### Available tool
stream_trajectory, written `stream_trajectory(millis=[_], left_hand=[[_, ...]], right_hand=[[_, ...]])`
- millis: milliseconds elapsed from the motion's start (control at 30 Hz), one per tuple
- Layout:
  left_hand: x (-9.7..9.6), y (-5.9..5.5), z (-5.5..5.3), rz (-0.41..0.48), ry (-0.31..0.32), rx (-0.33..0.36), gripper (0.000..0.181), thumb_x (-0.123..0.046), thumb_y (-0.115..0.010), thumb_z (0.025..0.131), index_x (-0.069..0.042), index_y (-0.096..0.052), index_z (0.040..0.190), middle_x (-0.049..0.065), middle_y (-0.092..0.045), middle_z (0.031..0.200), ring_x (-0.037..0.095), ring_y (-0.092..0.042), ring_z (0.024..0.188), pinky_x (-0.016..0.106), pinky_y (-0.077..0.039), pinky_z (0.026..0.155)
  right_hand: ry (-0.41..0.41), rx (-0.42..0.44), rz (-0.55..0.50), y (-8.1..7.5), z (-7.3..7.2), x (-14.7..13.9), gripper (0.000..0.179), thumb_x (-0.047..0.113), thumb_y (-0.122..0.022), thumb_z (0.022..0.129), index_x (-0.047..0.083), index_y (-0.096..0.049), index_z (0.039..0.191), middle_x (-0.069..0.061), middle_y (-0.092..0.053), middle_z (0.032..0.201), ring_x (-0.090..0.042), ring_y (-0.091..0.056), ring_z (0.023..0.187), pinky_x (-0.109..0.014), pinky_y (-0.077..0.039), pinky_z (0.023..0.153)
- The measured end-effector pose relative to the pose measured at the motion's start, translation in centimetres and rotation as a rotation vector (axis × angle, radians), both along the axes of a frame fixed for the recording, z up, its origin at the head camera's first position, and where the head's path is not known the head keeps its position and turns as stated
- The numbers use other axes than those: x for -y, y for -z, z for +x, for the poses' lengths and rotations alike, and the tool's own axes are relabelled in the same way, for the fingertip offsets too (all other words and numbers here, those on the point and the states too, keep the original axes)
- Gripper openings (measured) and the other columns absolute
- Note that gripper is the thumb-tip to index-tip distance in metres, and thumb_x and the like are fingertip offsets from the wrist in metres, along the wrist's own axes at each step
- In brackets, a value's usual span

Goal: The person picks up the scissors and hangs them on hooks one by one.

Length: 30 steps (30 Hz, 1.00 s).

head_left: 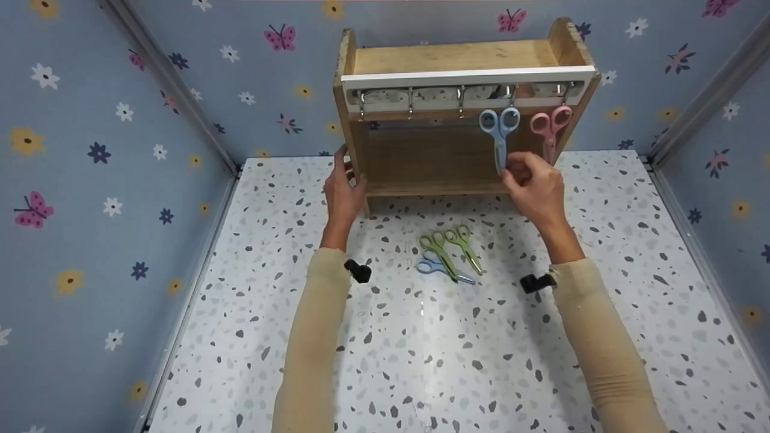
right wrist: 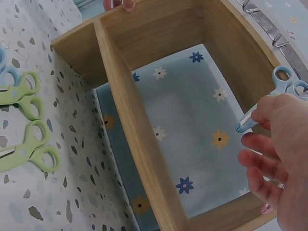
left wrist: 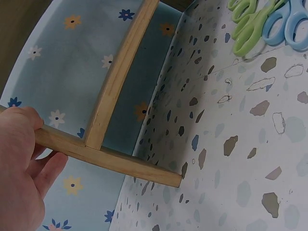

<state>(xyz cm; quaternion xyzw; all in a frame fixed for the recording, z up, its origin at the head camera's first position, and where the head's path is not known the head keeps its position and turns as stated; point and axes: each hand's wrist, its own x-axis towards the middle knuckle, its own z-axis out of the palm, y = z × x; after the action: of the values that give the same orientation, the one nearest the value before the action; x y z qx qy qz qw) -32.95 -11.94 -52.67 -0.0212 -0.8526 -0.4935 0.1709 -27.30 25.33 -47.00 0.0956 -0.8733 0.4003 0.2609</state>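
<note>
My left hand grips the left side panel of a wooden shelf rack; the left wrist view shows its fingers around the wooden edge. My right hand pinches the blade end of blue scissors between thumb and index finger, its other fingers loosely bent. The blue scissors point downward, one finger loop at a hook on the rack's metal hook rail. Just to their right, pink scissors hang from the last hook, their lower part behind my right hand.
On the speckled table, two green scissors and another blue pair lie bunched in front of the rack, partly overlapping. Three hooks on the rail's left side hold nothing. Flower-patterned panels enclose the table at the back and sides.
</note>
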Motion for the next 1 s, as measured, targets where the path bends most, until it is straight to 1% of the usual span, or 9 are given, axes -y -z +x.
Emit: stream_trajectory(millis=[100, 200, 333, 467, 633, 767, 1000], left_hand=[[0.0, 0.0, 0.0, 0.006, 0.005, -0.002, 0.068, -0.007, -0.066, 0.112, -0.013, -0.039, 0.173, 0.021, -0.064, 0.162, 0.035, -0.069, 0.147, 0.049, -0.061, 0.122], [0.0, 0.0, 0.0, 0.010, 0.007, -0.002, 0.068, -0.007, -0.066, 0.112, -0.012, -0.038, 0.173, 0.023, -0.064, 0.162, 0.038, -0.069, 0.146, 0.053, -0.061, 0.121], [0.0, -0.1, 0.0, 0.011, 0.008, 0.004, 0.067, -0.007, -0.065, 0.112, -0.011, -0.038, 0.173, 0.023, -0.063, 0.163, 0.039, -0.069, 0.147, 0.055, -0.061, 0.121], [0.0, 0.0, 0.0, 0.013, 0.007, 0.008, 0.067, -0.007, -0.065, 0.112, -0.012, -0.038, 0.173, 0.022, -0.062, 0.164, 0.038, -0.068, 0.147, 0.053, -0.060, 0.122], [0.0, 0.0, -0.1, 0.021, 0.010, 0.011, 0.067, -0.007, -0.065, 0.112, -0.012, -0.038, 0.173, 0.022, -0.061, 0.165, 0.038, -0.068, 0.148, 0.053, -0.060, 0.123], [0.0, 0.0, -0.1, 0.021, 0.009, 0.018, 0.067, -0.007, -0.065, 0.112, -0.012, -0.038, 0.173, 0.021, -0.060, 0.166, 0.037, -0.067, 0.148, 0.052, -0.059, 0.123], [-0.1, -0.1, 0.0, 0.028, 0.004, 0.034, 0.068, -0.007, -0.065, 0.112, -0.014, -0.037, 0.174, 0.019, -0.058, 0.169, 0.036, -0.066, 0.150, 0.051, -0.059, 0.124]], right_hand=[[-0.001, -0.001, 0.005, 0.1, 0.0, 0.0, 0.025, 0.009, -0.079, 0.103, -0.004, -0.078, 0.125, -0.025, -0.081, 0.111, -0.024, -0.069, 0.088, -0.002, -0.041, 0.077], [0.004, -0.004, 0.009, 0.3, -0.1, 0.0, 0.027, 0.009, -0.078, 0.103, -0.004, -0.078, 0.127, -0.025, -0.081, 0.112, -0.023, -0.069, 0.088, -0.002, -0.041, 0.077], [0.012, -0.004, 0.016, 0.4, -0.1, -0.1, 0.030, 0.010, -0.078, 0.103, -0.002, -0.078, 0.130, -0.025, -0.081, 0.112, -0.024, -0.069, 0.089, -0.002, -0.040, 0.077], [0.004, 0.019, 0.012, 0.4, -0.1, -0.1, 0.033, 0.011, -0.078, 0.103, -0.002, -0.077, 0.134, -0.026, -0.081, 0.114, -0.029, -0.073, 0.091, -0.002, -0.041, 0.078], [0.010, 0.031, 0.013, 0.6, 0.0, -0.2, 0.037, 0.010, -0.078, 0.103, -0.002, -0.076, 0.138, -0.027, -0.081, 0.115, -0.034, -0.075, 0.092, -0.006, -0.043, 0.078], [0.017, 0.026, 0.014, 0.8, 0.0, -0.2, 0.038, 0.008, -0.077, 0.102, -0.001, -0.076, 0.139, -0.027, -0.081, 0.115, -0.036, -0.074, 0.090, -0.007, -0.043, 0.077], [0.019, 0.011, 0.011, 1.3, -0.1, -0.5, 0.040, 0.008, -0.078, 0.101, -0.001, -0.075, 0.140, -0.026, -0.082, 0.118, -0.039, -0.077, 0.092, -0.004, -0.042, 0.077]])
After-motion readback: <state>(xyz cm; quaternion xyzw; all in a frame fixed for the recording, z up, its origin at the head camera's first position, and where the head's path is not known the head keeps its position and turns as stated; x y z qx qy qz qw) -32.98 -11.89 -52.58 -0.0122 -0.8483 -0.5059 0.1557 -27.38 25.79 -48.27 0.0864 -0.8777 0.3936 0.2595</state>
